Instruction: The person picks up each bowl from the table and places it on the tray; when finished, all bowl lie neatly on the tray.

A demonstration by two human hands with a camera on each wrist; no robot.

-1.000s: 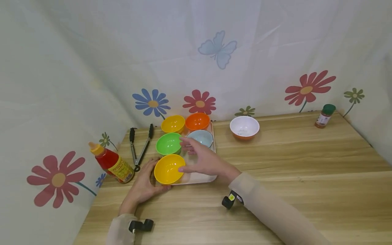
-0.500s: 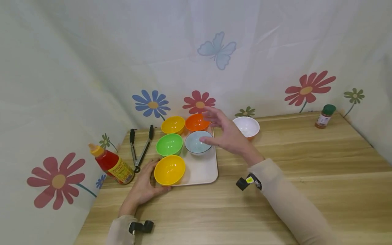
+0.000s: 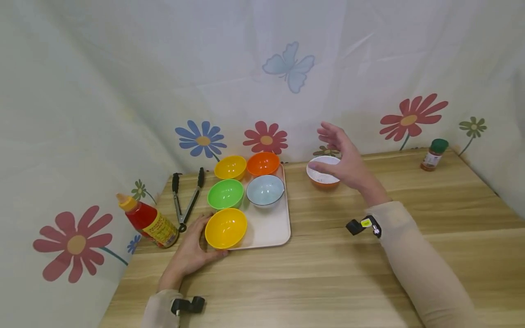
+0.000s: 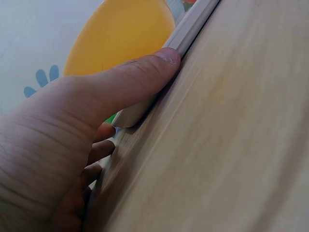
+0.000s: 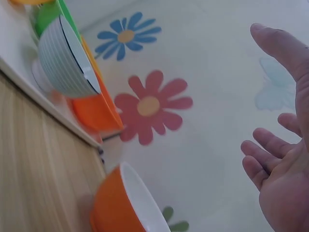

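My left hand holds the near left corner of a white tray, thumb along the front edge and fingers at the left side. Next to that hand, a yellow bowl stands in the tray's front left. Behind it are a green bowl and a pale blue bowl; another yellow bowl and an orange bowl form the back row. My right hand hovers with spread fingers by a bowl that is white inside and orange outside. Nothing is in its grasp.
Metal tongs with black tips lie spread left of the tray. A red sauce bottle with a yellow cap is beside them. A green-lidded spice jar stands at the far right. Flowered cloth hangs behind the wooden table.
My right hand has left the front yellow bowl and moved right and back, past the pale blue bowl, to the white-and-orange bowl. My left hand stays at the tray corner.
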